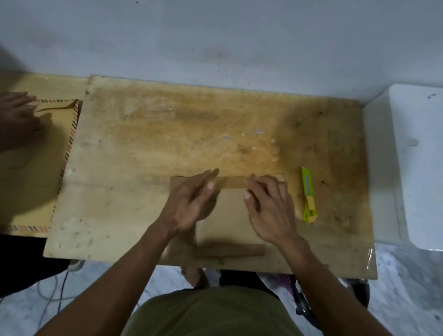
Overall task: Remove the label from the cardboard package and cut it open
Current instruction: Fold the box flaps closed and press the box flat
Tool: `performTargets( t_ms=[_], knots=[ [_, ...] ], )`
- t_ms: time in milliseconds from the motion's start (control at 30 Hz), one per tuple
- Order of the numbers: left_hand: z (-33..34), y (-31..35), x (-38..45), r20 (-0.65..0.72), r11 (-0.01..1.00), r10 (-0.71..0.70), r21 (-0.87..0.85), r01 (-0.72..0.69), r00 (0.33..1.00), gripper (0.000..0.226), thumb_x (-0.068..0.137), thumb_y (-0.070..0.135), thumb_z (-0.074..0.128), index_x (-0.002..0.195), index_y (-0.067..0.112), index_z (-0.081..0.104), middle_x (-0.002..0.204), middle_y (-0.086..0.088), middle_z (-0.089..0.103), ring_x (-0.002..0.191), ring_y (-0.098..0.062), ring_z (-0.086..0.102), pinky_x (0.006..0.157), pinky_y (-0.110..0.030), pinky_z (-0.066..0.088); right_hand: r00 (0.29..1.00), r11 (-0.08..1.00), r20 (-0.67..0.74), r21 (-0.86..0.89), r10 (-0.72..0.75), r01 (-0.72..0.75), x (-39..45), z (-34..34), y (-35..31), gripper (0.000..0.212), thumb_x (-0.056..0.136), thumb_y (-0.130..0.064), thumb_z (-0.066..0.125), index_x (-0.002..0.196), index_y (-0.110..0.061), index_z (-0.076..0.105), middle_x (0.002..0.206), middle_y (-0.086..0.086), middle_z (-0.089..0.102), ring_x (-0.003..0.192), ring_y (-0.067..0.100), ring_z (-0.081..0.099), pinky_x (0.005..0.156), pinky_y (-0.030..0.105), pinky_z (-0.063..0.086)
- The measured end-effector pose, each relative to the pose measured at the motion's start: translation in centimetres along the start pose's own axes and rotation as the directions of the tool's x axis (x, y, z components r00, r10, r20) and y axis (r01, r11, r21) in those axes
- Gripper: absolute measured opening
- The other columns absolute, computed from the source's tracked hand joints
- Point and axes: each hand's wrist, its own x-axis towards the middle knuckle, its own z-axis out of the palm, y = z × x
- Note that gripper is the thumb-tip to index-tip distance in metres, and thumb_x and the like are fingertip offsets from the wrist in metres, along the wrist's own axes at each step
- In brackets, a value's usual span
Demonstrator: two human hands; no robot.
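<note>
A: Where does the cardboard package [230, 215] sit, and how much room is around it?

B: Flat on the wooden board [162, 147], close to the near edge and a little right of the middle. To its left and behind it the board is open wood. Just to the right lies a yellow-green knife [308, 198], near the package but not touching it.

A: And the board's edges?

B: The far edge meets a pale wall [230, 30]. The right side is beside a white box [430, 164]. On the left a lower surface holds a brown envelope [51, 148] with a striped border, and another person's hand [10, 119] rests on it.

A: Materials?

B: The board is worn, stained plywood, scuffed and blotchy. The package is plain brown card, thin and rectangular, with a paler strip [236, 183] along its far edge. The knife has a plastic body.

A: Which way does the package run?

B: It's mostly covered, so its long axis isn't clear. The strip runs left to right. The knife points away from the person.

A: The hands?

B: The left hand [191, 203] lies on the package's left part, fingers straight and together, reaching the strip. The right hand [268, 206] has its fingers bent down onto the strip's right end; whether it pinches anything I cannot tell.
</note>
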Motion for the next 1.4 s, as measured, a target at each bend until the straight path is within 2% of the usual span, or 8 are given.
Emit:
performTargets(
  t_ms=[167, 267, 467, 900, 1000, 1100, 1233, 1400],
  knots=[
    [2.1, -2.1, -1.4, 0.133, 0.797, 0.044, 0.593, -0.115, 0.99, 0.069, 0.096, 0.07, 0.009, 0.157, 0.041, 0.001, 0.166, 0.011, -0.012, 0.153, -0.017, -0.019, 0.12, -0.057, -0.014, 0.996, 0.978, 0.079, -0.205, 0.047, -0.03, -1.1, 2.1, 0.0, 0.06, 0.1, -0.057, 0.015, 0.155, -0.037, 0.005, 0.166, -0.01, -0.004, 0.152, 0.025, -0.01, 0.119, 0.059, 0.005],
    [3.0, -2.9, -1.7, 0.099, 0.712, -0.012, 0.7, -0.062, 0.995, 0.07, 0.095, 0.073, 0.014, 0.153, 0.047, -0.016, 0.16, 0.009, -0.034, 0.146, -0.028, -0.035, 0.114, -0.064, -0.019, 0.993, 0.972, 0.094, -0.233, 0.066, -0.042, -1.1, 2.9, 0.4, 0.062, 0.099, -0.059, 0.012, 0.154, -0.038, -0.008, 0.163, -0.01, -0.018, 0.148, 0.025, -0.027, 0.116, 0.064, -0.005],
    [4.0, -4.0, -1.3, 0.06, 0.645, -0.098, 0.764, 0.018, 0.993, 0.076, 0.092, 0.076, 0.017, 0.151, 0.047, -0.021, 0.156, 0.003, -0.043, 0.141, -0.036, -0.042, 0.109, -0.073, -0.016, 0.992, 0.974, 0.069, -0.206, 0.106, -0.09, -1.7, 4.7, 1.7, 0.065, 0.099, -0.059, 0.021, 0.153, -0.04, -0.01, 0.164, -0.008, -0.018, 0.148, 0.029, -0.025, 0.114, 0.069, 0.003],
    [2.7, -3.4, 2.7, -0.013, 0.744, -0.171, 0.654, 0.138, 0.985, 0.087, 0.086, 0.08, 0.034, 0.153, 0.049, -0.013, 0.158, -0.001, -0.039, 0.145, -0.041, -0.033, 0.116, -0.07, -0.003, 0.988, 0.98, -0.002, -0.131, 0.154, -0.153, 2.0, 6.1, 1.2, 0.067, 0.096, -0.062, 0.031, 0.154, -0.042, 0.006, 0.166, -0.006, -0.005, 0.152, 0.031, -0.009, 0.112, 0.069, 0.009],
    [2.8, -3.3, 2.1, -0.207, 0.8, -0.239, 0.512, 0.313, 0.949, 0.118, 0.069, 0.088, 0.051, 0.158, 0.033, -0.004, 0.166, -0.013, -0.019, 0.151, -0.043, -0.013, 0.119, -0.062, 0.006, 0.972, 0.968, -0.038, -0.082, 0.234, -0.236, 1.6, 6.0, 0.8, 0.074, 0.093, -0.069, 0.032, 0.155, -0.039, 0.006, 0.166, 0.005, -0.005, 0.151, 0.036, -0.009, 0.113, 0.066, 0.011],
    [2.8, -3.4, 1.8, -0.359, 0.855, -0.246, 0.358, 0.376, 0.901, 0.135, 0.056, 0.09, 0.062, 0.155, 0.012, 0.013, 0.158, -0.026, 0.022, 0.146, -0.044, 0.021, 0.118, -0.058, 0.023, 0.902, 0.897, -0.078, 0.17, 0.424, -0.407, 1.2, 5.4, 0.1, 0.09, 0.085, -0.073, 0.045, 0.156, -0.032, 0.007, 0.165, 0.014, 0.002, 0.151, 0.037, -0.003, 0.116, 0.06, 0.012],
    [2.9, -3.2, 1.4, -0.374, 0.917, -0.193, 0.261, 0.303, 0.907, 0.122, 0.063, 0.059, 0.084, 0.155, 0.012, 0.019, 0.153, -0.022, 0.032, 0.141, -0.043, 0.028, 0.114, -0.058, 0.03, 0.893, 0.89, -0.205, 0.32, 0.401, -0.326, 0.9, 4.7, 0.2, 0.091, 0.082, -0.059, 0.063, 0.154, -0.022, 0.021, 0.159, 0.017, 0.024, 0.147, 0.035, 0.017, 0.116, 0.056, 0.023],
    [2.9, -2.5, 1.0, -0.404, 0.939, -0.147, 0.23, 0.256, 0.903, 0.116, 0.067, 0.038, 0.089, 0.156, 0.017, 0.017, 0.153, -0.017, 0.037, 0.139, -0.039, 0.038, 0.108, -0.052, 0.043, 0.876, 0.923, -0.363, 0.333, 0.317, -0.195, 0.5, 4.2, 0.3, 0.077, 0.081, -0.022, 0.076, 0.148, -0.014, 0.039, 0.154, 0.014, 0.036, 0.143, 0.03, 0.032, 0.109, 0.051, 0.039]
  ],
)
